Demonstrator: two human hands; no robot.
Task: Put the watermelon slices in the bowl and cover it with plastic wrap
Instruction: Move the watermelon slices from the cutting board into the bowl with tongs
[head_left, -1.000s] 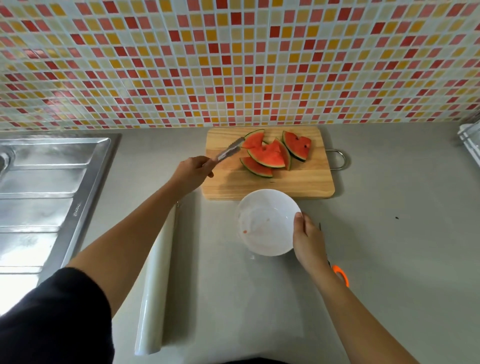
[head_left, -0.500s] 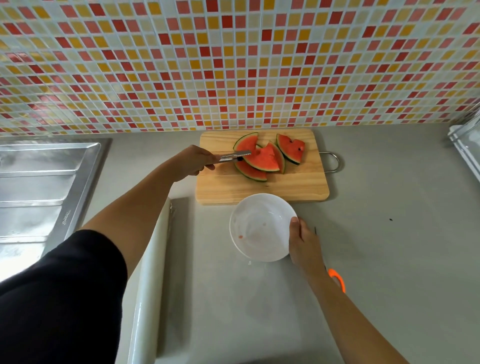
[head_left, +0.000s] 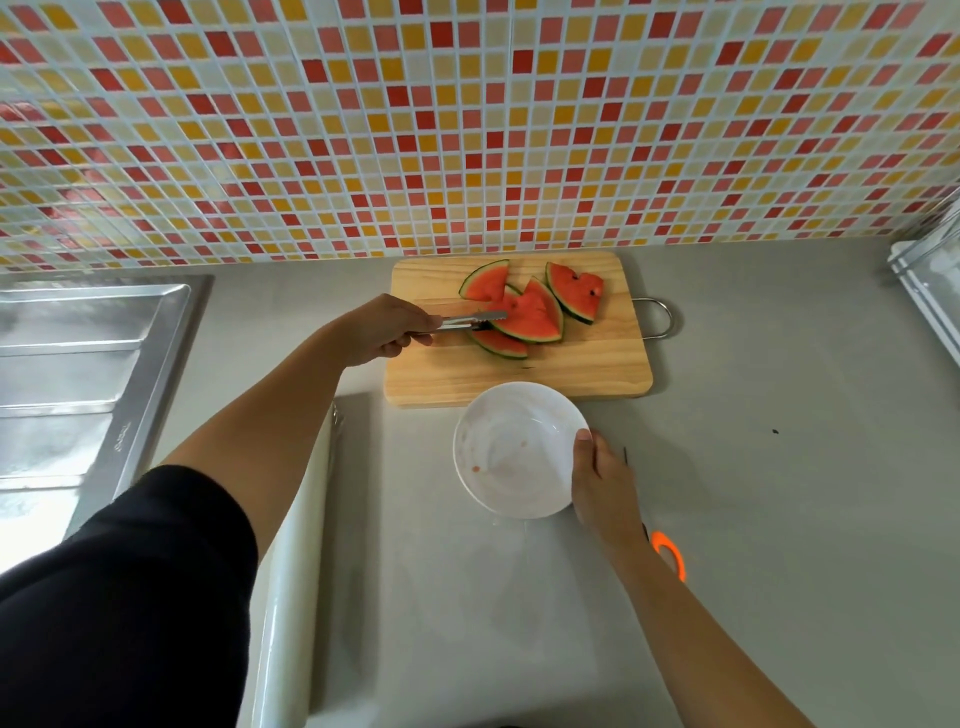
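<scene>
Your grey desk (head_left: 779, 519) carries one steel sink (head_left: 78, 364) at the left, its rim stamp too small to read, one roll of plastic wrap (head_left: 296, 545) under your left arm, and one wooden cutting board (head_left: 597, 364) by the tiled wall. One white bowl (head_left: 509, 447) sits just before the board, your right hand (head_left: 602, 483) gripping its rim, thumb on the edge. At least four watermelon slices (head_left: 530, 317) overlap on the board, your left hand (head_left: 382, 327) squeezing one pair of metal tongs (head_left: 467, 322) with tips at the middle slice; one pair of orange-handled scissors (head_left: 670, 553) lies beside your right wrist
</scene>
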